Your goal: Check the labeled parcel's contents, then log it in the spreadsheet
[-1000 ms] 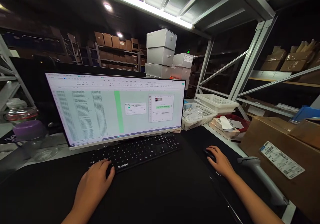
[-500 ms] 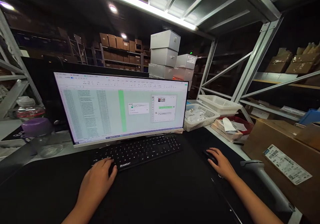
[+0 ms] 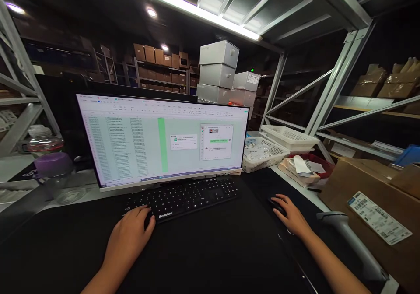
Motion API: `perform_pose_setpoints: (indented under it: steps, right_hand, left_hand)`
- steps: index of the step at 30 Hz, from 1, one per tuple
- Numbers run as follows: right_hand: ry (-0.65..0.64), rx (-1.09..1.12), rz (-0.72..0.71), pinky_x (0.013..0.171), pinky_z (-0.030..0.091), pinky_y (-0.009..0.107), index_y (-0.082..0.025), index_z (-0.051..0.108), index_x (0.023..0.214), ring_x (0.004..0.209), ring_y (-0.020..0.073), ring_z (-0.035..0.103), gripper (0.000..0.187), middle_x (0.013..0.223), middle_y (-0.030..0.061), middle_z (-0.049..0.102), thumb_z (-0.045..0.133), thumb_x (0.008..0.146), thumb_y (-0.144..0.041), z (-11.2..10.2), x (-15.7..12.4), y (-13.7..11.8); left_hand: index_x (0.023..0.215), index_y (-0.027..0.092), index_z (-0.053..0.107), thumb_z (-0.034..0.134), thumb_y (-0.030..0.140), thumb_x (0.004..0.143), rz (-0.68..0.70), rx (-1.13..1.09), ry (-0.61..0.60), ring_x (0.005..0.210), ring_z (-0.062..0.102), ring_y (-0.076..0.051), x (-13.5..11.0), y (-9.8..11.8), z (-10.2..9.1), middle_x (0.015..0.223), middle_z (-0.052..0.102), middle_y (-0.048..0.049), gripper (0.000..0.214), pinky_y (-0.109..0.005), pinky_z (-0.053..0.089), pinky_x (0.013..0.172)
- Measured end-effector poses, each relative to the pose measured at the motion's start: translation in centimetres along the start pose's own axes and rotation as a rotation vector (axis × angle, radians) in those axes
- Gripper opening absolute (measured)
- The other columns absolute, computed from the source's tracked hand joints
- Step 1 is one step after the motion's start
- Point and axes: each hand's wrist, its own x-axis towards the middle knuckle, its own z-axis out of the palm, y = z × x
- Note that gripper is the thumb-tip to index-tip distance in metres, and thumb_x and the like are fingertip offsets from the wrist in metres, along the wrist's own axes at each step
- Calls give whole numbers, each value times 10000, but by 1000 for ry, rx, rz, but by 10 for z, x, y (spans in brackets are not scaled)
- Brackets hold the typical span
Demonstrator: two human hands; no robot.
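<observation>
My left hand (image 3: 131, 232) rests at the near left corner of a black keyboard (image 3: 197, 196), its fingers lying over the keys and holding nothing. On the dark mat to the right, my right hand (image 3: 289, 214) is curved over a black computer mouse (image 3: 277, 205), which it mostly covers. Behind the keyboard stands a monitor (image 3: 151, 143) showing a spreadsheet with a green column, a small pop-up and a chat-like window. The text is too small to read. A grey handheld scanner (image 3: 352, 241) lies to the right of my right forearm.
A purple-lidded clear bottle (image 3: 59, 176) stands left of the monitor. White plastic baskets (image 3: 262, 154) sit at the right back, the nearer one holding clear packets. A cardboard box (image 3: 370, 202) with a label borders the mat at right. Grey boxes (image 3: 218, 73) are stacked behind the monitor.
The whole view has shifted slightly, so most things sit a little further right in the picture. Both hands keep their places on the keyboard and the mouse.
</observation>
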Motion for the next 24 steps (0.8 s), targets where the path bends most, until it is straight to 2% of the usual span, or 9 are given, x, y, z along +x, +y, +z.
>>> perform_pose_setpoints:
  steps: [9, 24]
  right_hand:
    - [-2, 3, 3, 1153, 467, 465, -314, 650, 1364, 1349, 273, 575, 448, 1506, 91, 514, 511, 980, -497, 3, 0, 4]
    - [24, -22, -19, 1122, 491, 453, -280, 638, 1327, 1298, 271, 608, 442, 1450, 107, 543, 510, 942, -454, 2, 1, 3]
  left_hand:
    - [1201, 85, 729, 285, 469, 947, -12, 2, -30, 1231, 653, -336, 1, 0, -1, 1317, 714, -184, 640, -488, 543, 1028]
    - [1187, 88, 734, 311, 461, 948, 8, -2, 17, 1216, 658, -339, 0, -3, 2, 1305, 718, -190, 613, -483, 543, 1022]
